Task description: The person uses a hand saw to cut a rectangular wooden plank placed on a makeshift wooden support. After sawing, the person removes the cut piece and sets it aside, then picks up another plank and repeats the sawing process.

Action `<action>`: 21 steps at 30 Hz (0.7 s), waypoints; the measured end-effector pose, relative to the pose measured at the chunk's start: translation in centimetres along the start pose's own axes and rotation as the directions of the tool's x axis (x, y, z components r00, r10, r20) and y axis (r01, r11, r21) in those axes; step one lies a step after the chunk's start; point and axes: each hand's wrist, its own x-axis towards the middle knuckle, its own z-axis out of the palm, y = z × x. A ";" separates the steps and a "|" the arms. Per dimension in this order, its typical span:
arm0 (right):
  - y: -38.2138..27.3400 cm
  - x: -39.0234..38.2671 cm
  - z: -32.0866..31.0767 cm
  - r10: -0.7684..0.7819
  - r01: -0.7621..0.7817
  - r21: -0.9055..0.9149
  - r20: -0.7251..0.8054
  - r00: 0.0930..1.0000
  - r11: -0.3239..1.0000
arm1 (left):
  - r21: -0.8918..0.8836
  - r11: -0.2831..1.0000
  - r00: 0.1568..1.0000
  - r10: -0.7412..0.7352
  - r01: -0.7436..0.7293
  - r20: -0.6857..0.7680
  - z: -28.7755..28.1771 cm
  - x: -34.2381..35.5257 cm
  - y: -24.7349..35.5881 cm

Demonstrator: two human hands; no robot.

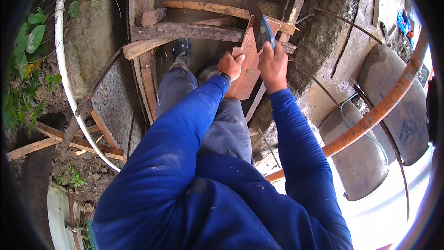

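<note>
A reddish-brown wooden board [248, 78] lies slanted over my right thigh, its far end by a wooden plank [192, 31]. My left hand [231, 65] is closed on the board's left edge, thumb on top. In my right hand [273, 67] is a handsaw [266, 31] with a blue handle, the fist wrapped around the grip. Its dark blade points away from me and up to the left, beside a narrow strip at the board's far end. Whether the teeth touch the wood I cannot tell.
Timber pieces [208, 8] cross a muddy trench around my boots [181, 48]. Rough concrete [319, 46] rises on the right, with an orange-brown pipe [370, 122] and grey curved panels [354, 150]. On the left are a white pipe [62, 55], leafy plants [34, 37] and crossed wood strips [64, 139].
</note>
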 end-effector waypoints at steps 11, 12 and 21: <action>-3.7 -10.1 -6.0 -0.205 0.256 -0.329 0.181 0.962 0.909 | -0.007 0.999 0.997 -0.041 0.042 0.066 -1.2 0.1 0.3; -6.6 -13.2 -8.1 0.259 -0.245 -0.104 0.155 0.953 0.964 | 0.004 0.999 0.997 -0.033 0.033 0.064 -1.4 0.5 0.3; -4.5 -4.0 -7.0 -0.377 0.449 -0.488 0.244 0.894 0.749 | -0.017 1.000 0.999 0.002 -0.002 0.049 -1.1 0.7 0.4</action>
